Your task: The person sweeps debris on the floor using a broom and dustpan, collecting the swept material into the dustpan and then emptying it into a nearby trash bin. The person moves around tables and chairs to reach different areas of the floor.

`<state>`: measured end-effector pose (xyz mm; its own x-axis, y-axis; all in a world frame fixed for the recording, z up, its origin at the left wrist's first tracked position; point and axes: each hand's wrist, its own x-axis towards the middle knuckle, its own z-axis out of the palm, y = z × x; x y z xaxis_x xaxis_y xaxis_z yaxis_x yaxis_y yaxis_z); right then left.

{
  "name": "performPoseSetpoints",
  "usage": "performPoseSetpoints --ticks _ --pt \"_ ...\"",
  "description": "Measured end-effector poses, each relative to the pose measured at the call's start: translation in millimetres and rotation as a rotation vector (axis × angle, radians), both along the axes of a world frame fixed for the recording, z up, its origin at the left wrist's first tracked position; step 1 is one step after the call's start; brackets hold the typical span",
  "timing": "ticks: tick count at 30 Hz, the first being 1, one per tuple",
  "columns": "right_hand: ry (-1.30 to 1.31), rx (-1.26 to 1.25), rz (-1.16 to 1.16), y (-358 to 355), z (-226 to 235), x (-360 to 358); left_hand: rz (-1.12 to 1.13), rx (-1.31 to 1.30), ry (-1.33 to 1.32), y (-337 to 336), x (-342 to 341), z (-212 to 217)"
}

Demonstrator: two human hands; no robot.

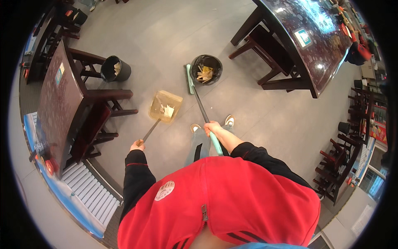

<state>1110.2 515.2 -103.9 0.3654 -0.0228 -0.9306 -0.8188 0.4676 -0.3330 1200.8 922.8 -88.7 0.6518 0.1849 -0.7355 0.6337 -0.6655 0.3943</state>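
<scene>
Nearest the lens, filling the lower middle of the frame, is the person's red jacket (pixel 219 199) with black sleeves and a zip down its front. From the lower left the left sleeve runs up to the left hand (pixel 137 146), which is clenched around the end of a thin dark handle. That handle leads up and right to a yellow dustpan (pixel 166 106) sitting on the grey floor (pixel 166 37) just above the frame's centre-left; some pale scraps lie in the pan.

The right hand (pixel 212 127), near the centre, grips the broom (pixel 202 106) where its dark shaft meets a teal sleeve. The shaft slants up and left to a teal head at the upper middle, which rests on the floor just beside a black bin (pixel 206 69) holding pale rubbish. Dustpan and broom head are near each other but apart. Two shoes (pixel 229 120) show just under the right hand.

A second black bin (pixel 115 69) stands in the upper left, close to a dark table (pixel 58 108) with wooden benches. Another dark, glossy table (pixel 306 41) crosses the upper right.
</scene>
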Motion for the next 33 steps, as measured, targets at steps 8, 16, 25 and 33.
performPoseSetpoints --ticks 8,16,25,33 --pt "0.143 -0.021 -0.228 -9.6 4.7 -11.7 -0.387 0.193 0.039 -15.6 -6.4 -40.8" --pt "0.264 -0.408 0.884 -93.2 7.7 -54.8 -0.721 0.189 0.121 -81.9 24.2 -15.1" --pt "0.238 0.014 0.299 20.1 18.9 -38.6 -0.723 0.256 0.226 -134.4 39.9 14.4" --pt "0.077 -0.061 0.454 -51.8 96.5 -2.5 -0.599 0.201 0.158 -85.3 26.1 -10.7"
